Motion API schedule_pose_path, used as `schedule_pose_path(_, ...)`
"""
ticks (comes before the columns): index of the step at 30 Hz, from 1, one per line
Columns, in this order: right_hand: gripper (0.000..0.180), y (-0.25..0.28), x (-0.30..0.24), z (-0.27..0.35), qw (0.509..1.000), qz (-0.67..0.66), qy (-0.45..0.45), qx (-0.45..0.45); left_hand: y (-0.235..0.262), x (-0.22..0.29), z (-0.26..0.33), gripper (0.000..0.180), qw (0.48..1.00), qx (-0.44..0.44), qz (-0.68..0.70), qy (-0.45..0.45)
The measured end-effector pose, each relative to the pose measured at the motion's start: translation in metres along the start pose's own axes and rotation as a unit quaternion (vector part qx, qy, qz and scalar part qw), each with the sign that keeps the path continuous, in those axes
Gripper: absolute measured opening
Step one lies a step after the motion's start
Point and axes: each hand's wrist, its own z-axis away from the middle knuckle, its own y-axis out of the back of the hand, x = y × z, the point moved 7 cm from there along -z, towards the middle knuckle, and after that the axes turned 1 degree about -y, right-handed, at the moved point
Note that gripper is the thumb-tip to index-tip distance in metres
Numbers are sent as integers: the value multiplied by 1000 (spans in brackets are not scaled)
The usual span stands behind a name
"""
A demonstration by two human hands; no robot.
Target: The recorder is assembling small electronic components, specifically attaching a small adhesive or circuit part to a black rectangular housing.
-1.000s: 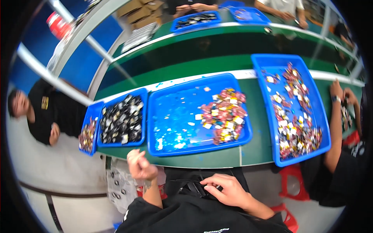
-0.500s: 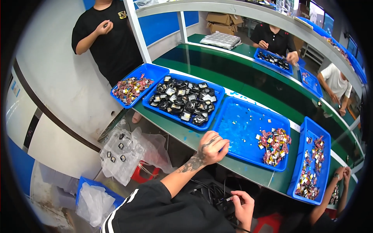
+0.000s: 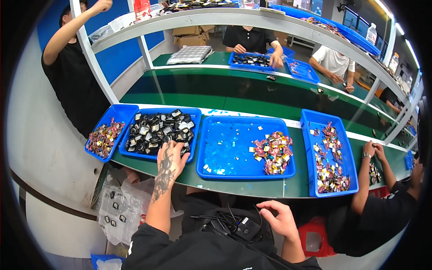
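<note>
My left hand (image 3: 172,158), with the forearm tattooed, reaches over the near edge of a blue tray (image 3: 196,130) heaped with small black camera-like parts (image 3: 155,128). Its thumb stands apart from the fingers; the fingertips rest among the parts, and nothing shows as held. Over my lap is my right hand (image 3: 280,219), fingers curled and thumb drawn in. Whatever may be between those fingertips is too small to make out. A thin black cable (image 3: 260,220) passes close to them, beside a small black box (image 3: 247,228) with several cables.
A wide blue tray (image 3: 220,148) holds a pile of small pink-and-yellow pieces (image 3: 274,153); more pieces lie in the right tray (image 3: 311,175) and the far-left tray (image 3: 131,111). A shelf rail (image 3: 216,19) crosses above the green bench (image 3: 252,188). Co-workers' hands (image 3: 374,150) are at the right.
My left hand has moved from the wide tray's near edge leftward to the tray of black parts. My right hand stays over my lap. The view has turned, and the standing person has raised an arm.
</note>
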Motion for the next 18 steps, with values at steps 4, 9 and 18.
schedule_pose_path(4,18,19,-27,-17,996,51,58,32,-6,-3,-9,36,1000,-14,7,-14)
schedule_pose_path(9,17,50,-76,-64,945,255,141,149,-11,-22,-15,40,997,-59,43,-6)
schedule_pose_path(18,14,35,-21,-168,891,440,85,76,15,-57,-18,25,969,59,189,147)
